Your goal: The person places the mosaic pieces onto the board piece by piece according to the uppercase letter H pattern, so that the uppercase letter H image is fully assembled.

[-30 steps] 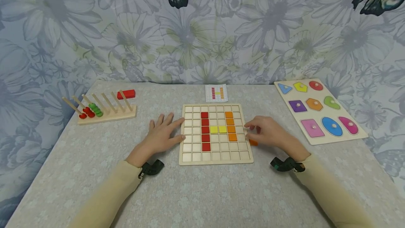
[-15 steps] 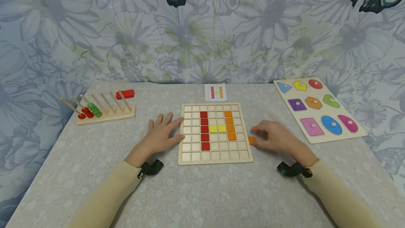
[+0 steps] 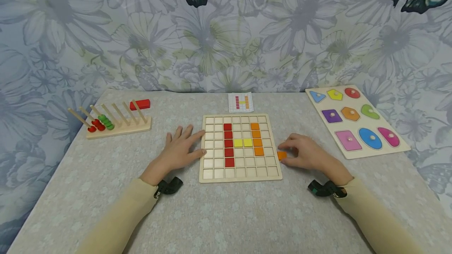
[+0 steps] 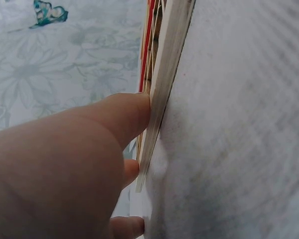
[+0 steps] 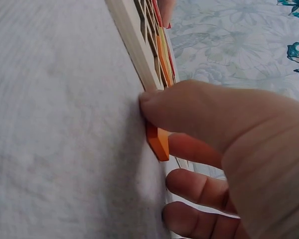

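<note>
A square wooden grid board (image 3: 217, 173) lies flat on the table. A red column of tiles (image 3: 229, 143), two yellow tiles (image 3: 243, 142) and an orange column of tiles (image 3: 257, 139) sit in its cells. With fingers spread, my left hand (image 3: 175, 152) rests on the table, thumb and forefinger touching the board's left edge. Beside the right edge, my right hand (image 3: 306, 153) has its thumb and curled fingers around a loose orange tile (image 3: 282, 155), seemingly pinching it. In the right wrist view the thumb covers part of this orange tile (image 5: 158, 142).
A small pattern card (image 3: 241, 102) lies behind the board. At left stands a wooden peg rack (image 3: 123, 129) with red and green beads, a red block (image 3: 140, 105) behind it. A knobbed shape puzzle (image 3: 333, 132) lies at right. Patterned cloth forms the back wall.
My right hand has drawn back from the board's right edge, then edged slightly left at the orange tile. That tile has turned a little. My left hand has stayed in place.
</note>
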`<state>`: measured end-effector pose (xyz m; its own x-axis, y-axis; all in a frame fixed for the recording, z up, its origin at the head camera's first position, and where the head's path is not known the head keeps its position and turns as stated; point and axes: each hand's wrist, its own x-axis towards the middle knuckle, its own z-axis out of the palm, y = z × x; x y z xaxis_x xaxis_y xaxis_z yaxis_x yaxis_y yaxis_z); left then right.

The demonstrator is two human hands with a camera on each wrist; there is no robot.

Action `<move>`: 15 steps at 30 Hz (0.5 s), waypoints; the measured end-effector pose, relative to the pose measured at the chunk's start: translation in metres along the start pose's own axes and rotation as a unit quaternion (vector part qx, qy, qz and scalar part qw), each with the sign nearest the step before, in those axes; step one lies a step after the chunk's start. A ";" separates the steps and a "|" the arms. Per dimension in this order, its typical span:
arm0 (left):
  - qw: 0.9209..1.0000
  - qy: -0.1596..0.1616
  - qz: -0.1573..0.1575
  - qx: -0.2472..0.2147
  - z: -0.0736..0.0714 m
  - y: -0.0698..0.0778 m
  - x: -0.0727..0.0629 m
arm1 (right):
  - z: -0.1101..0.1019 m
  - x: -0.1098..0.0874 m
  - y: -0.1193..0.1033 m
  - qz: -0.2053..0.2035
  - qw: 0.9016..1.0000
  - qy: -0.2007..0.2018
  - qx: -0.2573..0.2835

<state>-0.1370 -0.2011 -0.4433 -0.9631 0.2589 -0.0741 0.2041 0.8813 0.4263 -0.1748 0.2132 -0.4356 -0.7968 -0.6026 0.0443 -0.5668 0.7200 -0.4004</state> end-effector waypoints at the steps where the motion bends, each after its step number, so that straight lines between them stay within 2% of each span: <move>1: 1.000 0.000 0.000 0.000 0.000 0.000 0.000 | 0.000 0.000 0.000 -0.001 1.000 0.000 0.002; 15: 1.000 0.008 0.004 0.002 0.000 0.000 -0.001 | 0.000 -0.001 0.002 -0.018 1.000 0.009 0.008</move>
<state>-0.1360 -0.2017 -0.4432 -0.9640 0.2598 -0.0565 0.2124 0.8805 0.4238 -0.1753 0.2148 -0.4365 -0.7796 -0.6217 0.0756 -0.5921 0.6923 -0.4125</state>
